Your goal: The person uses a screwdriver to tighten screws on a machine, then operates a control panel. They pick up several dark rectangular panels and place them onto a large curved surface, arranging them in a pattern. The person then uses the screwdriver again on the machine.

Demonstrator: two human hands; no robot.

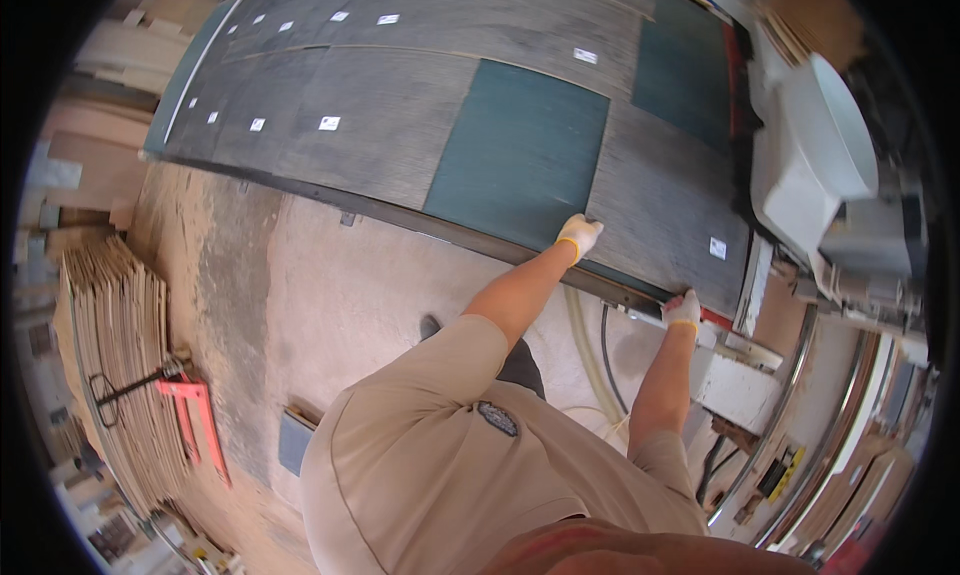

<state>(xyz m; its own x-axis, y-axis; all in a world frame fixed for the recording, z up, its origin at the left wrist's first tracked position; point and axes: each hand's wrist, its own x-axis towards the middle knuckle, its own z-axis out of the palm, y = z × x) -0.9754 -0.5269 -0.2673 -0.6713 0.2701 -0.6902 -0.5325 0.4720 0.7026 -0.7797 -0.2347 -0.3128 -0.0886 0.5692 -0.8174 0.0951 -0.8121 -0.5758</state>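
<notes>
A dark grey wood-grained panel (pixel 660 190) with a small white label lies on the green surface (pixel 520 155) of a long machine bed. My left hand (pixel 580 237), in a white glove with a yellow cuff, is closed at the panel's near left corner. Its fingertips are partly hidden from above. Farther right, my gloved right hand (pixel 682 310) is curled over the panel's near edge, with its fingers partly out of sight. More labelled grey panels (pixel 360 95) lie side by side to the left and beyond, leaving bare green between.
White machinery with a round duct (pixel 835 135) stands at the right end of the bed. A hose (pixel 590 350) runs down by its near side. At the left are a red pallet jack (pixel 200 415) and a tall stack of thin boards (pixel 115 365).
</notes>
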